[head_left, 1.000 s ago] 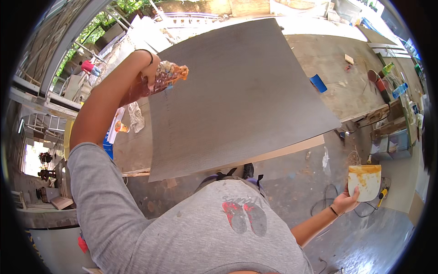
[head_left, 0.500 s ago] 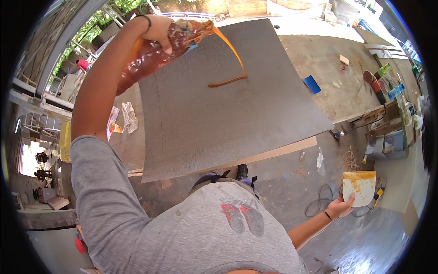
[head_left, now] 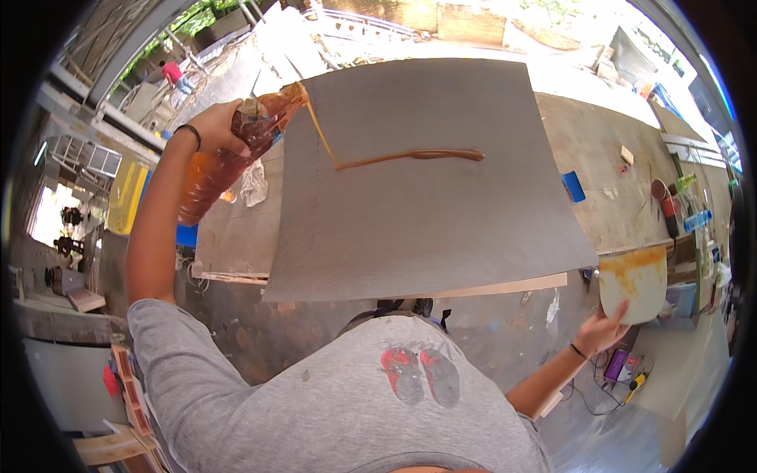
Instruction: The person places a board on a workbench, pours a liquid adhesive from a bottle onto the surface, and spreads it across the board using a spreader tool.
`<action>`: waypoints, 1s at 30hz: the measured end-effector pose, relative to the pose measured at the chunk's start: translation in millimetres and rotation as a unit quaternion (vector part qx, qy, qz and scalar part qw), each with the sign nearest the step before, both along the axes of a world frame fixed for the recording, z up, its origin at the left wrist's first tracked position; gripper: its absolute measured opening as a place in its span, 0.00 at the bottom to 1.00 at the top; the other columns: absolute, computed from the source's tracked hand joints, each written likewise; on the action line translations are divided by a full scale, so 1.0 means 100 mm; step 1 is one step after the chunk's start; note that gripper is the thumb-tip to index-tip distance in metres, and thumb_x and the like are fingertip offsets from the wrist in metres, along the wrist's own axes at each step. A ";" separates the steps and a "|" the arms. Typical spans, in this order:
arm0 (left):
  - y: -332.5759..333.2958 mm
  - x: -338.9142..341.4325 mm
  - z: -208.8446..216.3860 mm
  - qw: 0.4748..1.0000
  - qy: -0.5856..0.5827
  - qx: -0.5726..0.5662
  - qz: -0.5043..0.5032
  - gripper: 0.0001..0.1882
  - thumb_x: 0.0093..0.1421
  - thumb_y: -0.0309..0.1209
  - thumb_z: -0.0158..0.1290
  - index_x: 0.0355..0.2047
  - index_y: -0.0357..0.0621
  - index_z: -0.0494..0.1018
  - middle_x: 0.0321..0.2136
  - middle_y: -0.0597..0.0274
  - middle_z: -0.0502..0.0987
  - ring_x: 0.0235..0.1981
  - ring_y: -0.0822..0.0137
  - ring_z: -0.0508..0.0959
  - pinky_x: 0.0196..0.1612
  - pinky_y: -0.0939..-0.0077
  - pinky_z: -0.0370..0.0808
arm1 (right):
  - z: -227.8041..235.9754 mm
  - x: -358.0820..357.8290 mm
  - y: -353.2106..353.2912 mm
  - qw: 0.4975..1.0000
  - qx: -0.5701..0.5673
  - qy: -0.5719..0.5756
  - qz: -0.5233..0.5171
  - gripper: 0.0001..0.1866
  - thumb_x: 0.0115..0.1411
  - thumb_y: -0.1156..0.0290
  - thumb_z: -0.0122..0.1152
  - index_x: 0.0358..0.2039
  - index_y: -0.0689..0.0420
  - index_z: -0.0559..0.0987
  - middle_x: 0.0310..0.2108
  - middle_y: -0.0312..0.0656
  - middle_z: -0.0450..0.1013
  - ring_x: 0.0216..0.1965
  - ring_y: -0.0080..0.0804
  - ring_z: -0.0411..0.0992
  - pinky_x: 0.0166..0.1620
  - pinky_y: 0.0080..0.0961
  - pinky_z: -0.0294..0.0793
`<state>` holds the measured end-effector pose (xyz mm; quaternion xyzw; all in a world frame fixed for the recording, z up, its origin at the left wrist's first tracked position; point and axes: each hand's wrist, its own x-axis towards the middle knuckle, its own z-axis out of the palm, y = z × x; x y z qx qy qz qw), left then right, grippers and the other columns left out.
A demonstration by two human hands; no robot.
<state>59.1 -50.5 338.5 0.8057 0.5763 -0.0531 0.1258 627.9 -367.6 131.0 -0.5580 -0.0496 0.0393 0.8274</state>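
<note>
My left hand [head_left: 214, 130] is closed round a clear plastic bottle [head_left: 206, 183] of amber-brown liquid, its mouth tilted down to the right. A thin stream of glue-like liquid [head_left: 318, 130] falls from the mouth onto a large dark grey sheet [head_left: 426, 221]. There it forms a brown line [head_left: 410, 155] running across the upper part of the sheet. To the right, clear of the sheet, my right hand [head_left: 603, 331] grips a pale flat spreader [head_left: 633, 296] by its rounded lower end. Orange-brown residue stains the spreader's straight upper edge.
The sheet lies over a worn wooden table [head_left: 615, 142]. On it are a blue piece [head_left: 573, 187], a power tool [head_left: 668, 209], a blue plastic bottle [head_left: 697, 221] and a white rag [head_left: 254, 185]. Cables [head_left: 591, 398] lie on the floor. A person in red [head_left: 172, 72] is far off.
My left hand has moved left with the bottle, and the poured line has grown leftward across the sheet. The spreader in my right hand is higher in view.
</note>
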 end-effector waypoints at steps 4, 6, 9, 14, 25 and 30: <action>-0.24 -0.10 -0.15 0.993 -0.092 0.073 0.020 0.36 0.34 0.31 0.66 0.47 0.39 0.65 0.37 0.55 0.76 0.38 0.64 0.76 0.45 0.72 0.70 | 0.29 -0.54 0.78 0.961 0.003 -0.125 0.246 0.20 0.58 0.70 0.56 0.50 0.63 0.67 0.46 0.42 0.69 0.46 0.30 0.67 0.47 0.27 0.69; -0.35 -0.09 -0.22 0.983 -0.158 0.089 0.025 0.37 0.34 0.33 0.66 0.47 0.39 0.65 0.37 0.52 0.76 0.39 0.61 0.76 0.45 0.71 0.71 | 0.56 -0.97 1.23 0.895 -0.064 -0.282 0.340 0.19 0.58 0.74 0.54 0.50 0.64 0.67 0.47 0.42 0.69 0.45 0.28 0.68 0.49 0.24 0.66; -0.49 -0.15 -0.37 0.968 -0.233 0.086 0.015 0.35 0.37 0.34 0.66 0.47 0.43 0.65 0.36 0.55 0.76 0.39 0.64 0.76 0.44 0.72 0.71 | 0.84 -1.76 1.88 0.805 -0.025 -0.360 0.471 0.16 0.59 0.77 0.50 0.48 0.65 0.69 0.41 0.39 0.72 0.42 0.24 0.67 0.46 0.21 0.66; -0.46 -0.09 -0.56 0.929 -0.354 0.111 -0.004 0.34 0.39 0.32 0.66 0.46 0.40 0.63 0.37 0.56 0.75 0.40 0.66 0.75 0.44 0.73 0.71 | 1.22 -2.79 2.48 0.715 0.039 -0.459 0.526 0.17 0.57 0.81 0.47 0.48 0.57 0.73 0.42 0.45 0.73 0.40 0.30 0.71 0.45 0.21 0.67; -0.50 -0.83 -0.81 0.894 -0.397 0.190 0.077 0.36 0.40 0.34 0.68 0.46 0.35 0.62 0.40 0.58 0.73 0.42 0.69 0.74 0.45 0.76 0.71 | 0.38 -2.37 2.35 0.643 -0.260 -0.445 0.567 0.16 0.57 0.77 0.47 0.46 0.56 0.73 0.40 0.49 0.74 0.41 0.42 0.72 0.46 0.27 0.68; -0.60 -1.38 -1.25 0.854 -0.411 0.296 0.117 0.39 0.37 0.40 0.69 0.46 0.34 0.62 0.41 0.53 0.74 0.41 0.65 0.75 0.45 0.73 0.72 | 0.15 -1.81 2.30 0.718 -0.295 -0.391 0.495 0.16 0.60 0.67 0.49 0.45 0.62 0.72 0.36 0.50 0.74 0.39 0.36 0.72 0.45 0.27 0.67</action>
